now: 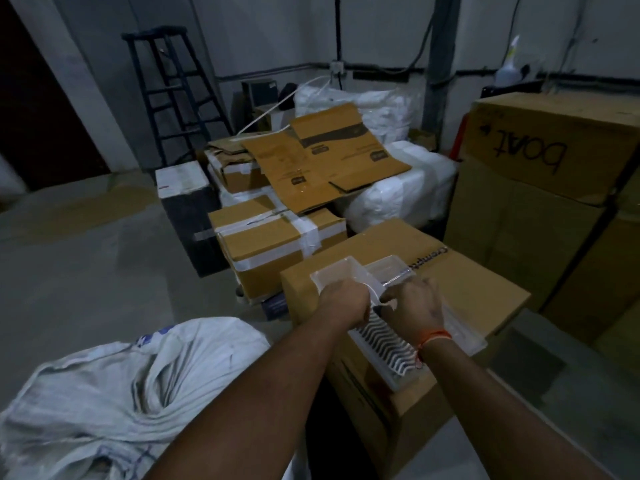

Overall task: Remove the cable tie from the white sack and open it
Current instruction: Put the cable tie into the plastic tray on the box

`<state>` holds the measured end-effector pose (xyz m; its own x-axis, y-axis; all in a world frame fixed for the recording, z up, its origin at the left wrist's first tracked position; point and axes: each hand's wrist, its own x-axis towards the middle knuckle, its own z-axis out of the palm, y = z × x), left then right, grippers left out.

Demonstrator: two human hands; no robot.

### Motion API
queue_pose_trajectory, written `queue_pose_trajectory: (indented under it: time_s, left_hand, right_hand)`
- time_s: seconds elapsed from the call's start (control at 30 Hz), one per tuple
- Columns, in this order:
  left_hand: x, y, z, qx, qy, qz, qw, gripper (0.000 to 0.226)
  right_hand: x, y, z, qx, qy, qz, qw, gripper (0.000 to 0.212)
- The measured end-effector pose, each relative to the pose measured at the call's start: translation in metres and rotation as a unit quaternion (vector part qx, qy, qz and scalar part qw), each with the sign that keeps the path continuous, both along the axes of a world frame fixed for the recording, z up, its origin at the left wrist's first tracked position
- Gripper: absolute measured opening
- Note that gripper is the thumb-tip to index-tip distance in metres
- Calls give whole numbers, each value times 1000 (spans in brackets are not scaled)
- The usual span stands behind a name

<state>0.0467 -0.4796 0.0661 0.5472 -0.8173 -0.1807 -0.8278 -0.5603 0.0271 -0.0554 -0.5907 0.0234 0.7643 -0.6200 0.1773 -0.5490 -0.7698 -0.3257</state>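
The white sack (114, 386) lies crumpled on the floor at the lower left, with blue print on its folds. No cable tie shows on it. Both my hands are away from it, over a cardboard box (450, 292) to its right. My left hand (343, 301) is closed on the near edge of a clear plastic tray (341, 271). My right hand (417, 303), with an orange thread at the wrist, curls on the same stack of trays beside it. A white ribbed insert (384, 344) lies in a tray under my wrists. Something small and dark sits between my hands; I cannot tell what it is.
Taped cardboard boxes (273, 237) and flattened cardboard (322, 161) are piled behind. Tall boxes (540, 188) stand at the right. White plastic bags (398, 188) fill the back. A dark stepladder (173, 88) leans by the far wall. Bare concrete floor (86, 265) spreads on the left.
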Motion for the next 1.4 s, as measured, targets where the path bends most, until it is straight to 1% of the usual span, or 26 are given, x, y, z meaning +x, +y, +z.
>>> queue_pose_trajectory:
  time_s: [0.03,0.1,0.17,0.2,0.23,0.33,0.4,0.5,0.6,0.67,0.73,0.77,0.83,0.9,0.97,1.03,1.1,1.17,1.2,1.27,1.3,1.33,1.4]
  left_hand:
    - [4,2,0,-16,-2,2,1000,16]
    - [13,6,0,-62,2,18,998,13]
    - [17,6,-1,-98,10,30,995,13]
    - [18,6,-1,-112,13,36,993,14]
    - [18,7,-2,-125,13,42,991,14]
    - [14,6,0,-156,8,54,986,13]
    - [10,5,1,-170,11,52,984,17]
    - [5,3,3,-193,17,55,979,18]
    - [3,3,7,-220,32,60,973,17]
    - [3,4,9,-232,44,68,969,18]
    - [4,5,9,-253,65,83,962,19]
    - [5,5,9,-267,75,91,956,20]
    - [4,4,10,-293,105,115,943,22]
    - [4,2,11,-342,173,146,912,26]
    - [1,1,14,-408,255,186,857,30]
    - [-3,1,19,-462,324,236,792,34]
    - [-6,1,23,-499,401,269,719,33]
    - [-11,4,25,-519,445,286,671,30]
    - [-12,7,26,-523,442,292,668,31]
    - [-14,14,25,-517,399,307,693,34]
    - [-14,17,23,-513,388,319,696,35]
    - [-14,20,21,-508,392,331,691,35]
    - [-16,26,15,-509,426,355,659,36]
  right_hand:
    - [-5,0,4,14,-36,3,999,18]
    - [-21,-5,11,57,-120,-31,991,13]
    - [-44,-17,9,115,-185,-119,969,10]
    - [-55,-23,7,155,-200,-168,953,7]
    - [-65,-29,1,192,-203,-213,936,5]
    - [-84,-37,-14,258,-148,-324,898,13]
    - [-91,-38,-20,301,-143,-344,878,15]
    - [-93,-32,-20,355,-156,-349,853,18]
    - [-93,-29,-14,370,-204,-385,821,24]
    - [-98,-32,-12,375,-250,-386,805,23]
    - [-100,-31,-6,363,-304,-362,803,24]
    - [-100,-28,0,344,-326,-343,811,26]
    - [-99,-20,9,268,-364,-293,843,28]
    - [-98,-8,19,159,-399,-214,877,20]
    - [-98,4,25,32,-408,-121,904,12]
    - [-95,15,29,-66,-405,-53,910,9]
    - [-91,29,30,-130,-401,-12,907,5]
    - [-89,43,30,-159,-396,23,904,2]
    - [-89,49,27,-164,-393,40,904,3]
    - [-89,60,24,-170,-380,65,907,4]
    - [-89,64,21,-167,-374,73,909,6]
    - [-88,67,19,-159,-368,78,913,7]
    - [-90,76,14,-122,-354,65,925,14]
